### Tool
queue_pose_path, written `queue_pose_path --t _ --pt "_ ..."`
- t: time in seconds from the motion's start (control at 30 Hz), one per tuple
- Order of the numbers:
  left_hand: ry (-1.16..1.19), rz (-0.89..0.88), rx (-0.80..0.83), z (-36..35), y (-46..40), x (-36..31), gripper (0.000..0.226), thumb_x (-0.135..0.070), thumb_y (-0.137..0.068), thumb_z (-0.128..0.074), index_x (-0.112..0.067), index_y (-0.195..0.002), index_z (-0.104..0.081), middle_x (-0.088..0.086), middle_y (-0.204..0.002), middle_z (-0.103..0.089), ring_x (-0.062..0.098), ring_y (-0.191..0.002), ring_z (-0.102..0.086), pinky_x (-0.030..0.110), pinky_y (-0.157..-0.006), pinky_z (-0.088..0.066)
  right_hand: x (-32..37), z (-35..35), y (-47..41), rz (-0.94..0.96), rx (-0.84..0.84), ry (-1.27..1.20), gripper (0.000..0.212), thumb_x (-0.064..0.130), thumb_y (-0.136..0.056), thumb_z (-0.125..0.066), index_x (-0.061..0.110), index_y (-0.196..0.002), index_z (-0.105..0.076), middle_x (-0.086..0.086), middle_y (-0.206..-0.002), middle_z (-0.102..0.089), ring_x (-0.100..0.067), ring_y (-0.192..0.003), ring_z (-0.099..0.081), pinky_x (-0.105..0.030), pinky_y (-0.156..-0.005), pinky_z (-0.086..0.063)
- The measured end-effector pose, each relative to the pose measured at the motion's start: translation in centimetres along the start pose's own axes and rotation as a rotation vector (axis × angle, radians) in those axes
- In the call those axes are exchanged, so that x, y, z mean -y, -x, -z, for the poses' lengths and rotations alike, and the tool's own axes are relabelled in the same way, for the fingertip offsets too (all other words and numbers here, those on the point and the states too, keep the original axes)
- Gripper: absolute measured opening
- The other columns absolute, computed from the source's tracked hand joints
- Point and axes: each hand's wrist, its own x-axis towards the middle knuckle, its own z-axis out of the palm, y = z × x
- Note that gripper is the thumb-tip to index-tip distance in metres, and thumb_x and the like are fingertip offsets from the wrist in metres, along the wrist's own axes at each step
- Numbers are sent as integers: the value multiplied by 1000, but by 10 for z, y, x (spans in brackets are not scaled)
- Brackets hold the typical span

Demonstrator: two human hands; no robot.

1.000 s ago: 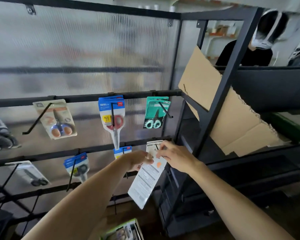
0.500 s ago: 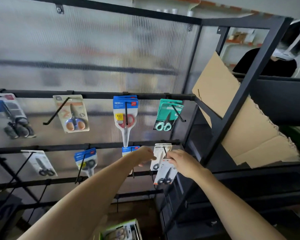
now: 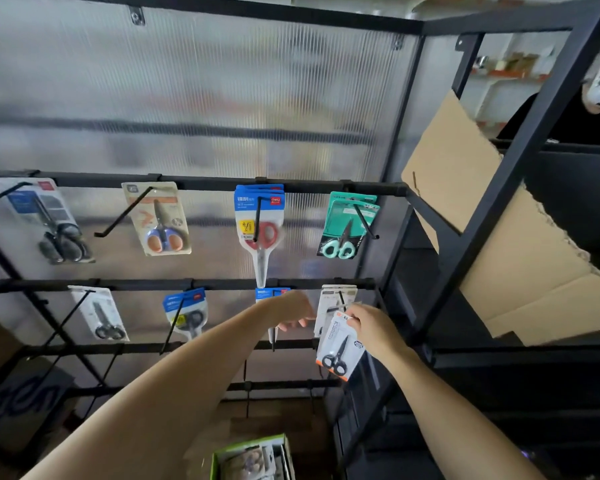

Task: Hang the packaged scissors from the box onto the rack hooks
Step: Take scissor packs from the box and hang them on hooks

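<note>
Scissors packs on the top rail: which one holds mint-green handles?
The teal-carded pack, rightmost on the top rail; the others hold black, orange-purple and red handles.

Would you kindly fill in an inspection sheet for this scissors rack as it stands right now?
Surface: black rack with hook bars in front of a ribbed translucent panel.
Job's things: white scissors pack held at the second bar's rightmost hook, in front of the white packs hanging there; green box with more packs at the bottom edge.
Clutter: cardboard sheet leaning in the neighbouring shelf.
Grippers: right hand pinches the pack's top; left hand is beside it, fingers loosely curled, holding nothing visible.
Cables: nothing seen.
Surroundings: another person behind the shelf frame, upper right.
</note>
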Motion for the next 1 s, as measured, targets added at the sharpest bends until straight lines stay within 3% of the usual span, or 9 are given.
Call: queue_pose_path --t 0.13,0.23,0.33,0.43,0.5,0.67,0.73,0.87,1.0 --pt "-29 -4 -13 1 2 -2 29 -10 -100 -46 1 -126 -55 16 -125 -64 34 -115 -61 42 -98 -51 1 0 -6 22 13 39 13 23 -100 -50 19 -107 -61 5 -109 -64 -17 -87 -60 -38 -71 -53" --pt "-5 -27 -53 1 0 2 26 -6 -98 -50 -4 -123 -58 16 -120 -66 30 -104 -66 40 -90 -54 1 2 -9 56 30 -2 15 22 -100 -51 18 -109 -63 2 -110 -66 -19 -92 -61 -36 -74 -51" --pt "20 -49 -65 -4 -2 5 32 -7 -93 -60 -8 -124 -56 14 -119 -65 23 -95 -65 36 -84 -57 2 6 -10 69 54 -165 11 20 -97 -55 21 -102 -65 1 -102 -68 -17 -85 -63 -36 -70 -56" --pt "13 -152 -67 -16 -3 9 43 -11 -86 -70 -15 -126 -55 4 -125 -60 19 -108 -60 38 -95 -52 14 16 -8 75 106 -353 12 17 -96 -59 16 -104 -68 0 -97 -69 -13 -82 -66 -22 -62 -56" --pt "-15 -171 -130 -23 -3 11 39 -15 -82 -74 -17 -119 -61 1 -116 -64 17 -103 -61 39 -96 -51 22 22 -9 110 109 -374 10 24 -94 -62 20 -99 -70 5 -92 -71 -10 -79 -67 -23 -65 -55" --pt "90 -91 -213 -30 10 10 30 -9 -81 -74 -9 -110 -68 10 -99 -69 13 -71 -59 29 -70 -56 32 26 -6 110 118 -469 13 21 -91 -69 14 -80 -67 4 -72 -65 3 -59 -59 -10 -52 -43" --pt "142 -42 -196 -36 16 13 36 -10 -81 -75 -9 -116 -65 12 -102 -66 19 -76 -65 30 -65 -59 28 22 -5 105 150 -475 19 31 -87 -74 19 -75 -66 7 -66 -64 2 -59 -59 -14 -54 -43" --pt "149 -16 -181 -44 31 27 47 -13 -82 -75 -8 -126 -59 3 -97 -61 14 -72 -61 21 -58 -55 26 9 -5 51 284 -514 35 56 -74 -77 22 -81 -72 2 -74 -73 -19 -73 -71 -40 -72 -55" --pt "123 -5 -124 -34 45 54 44 -15 -82 -75 -9 -123 -61 5 -104 -65 18 -80 -65 31 -70 -60 60 -6 3 47 309 -544 40 55 -65 -79 18 -79 -73 -6 -77 -73 -22 -73 -71 -47 -74 -55"
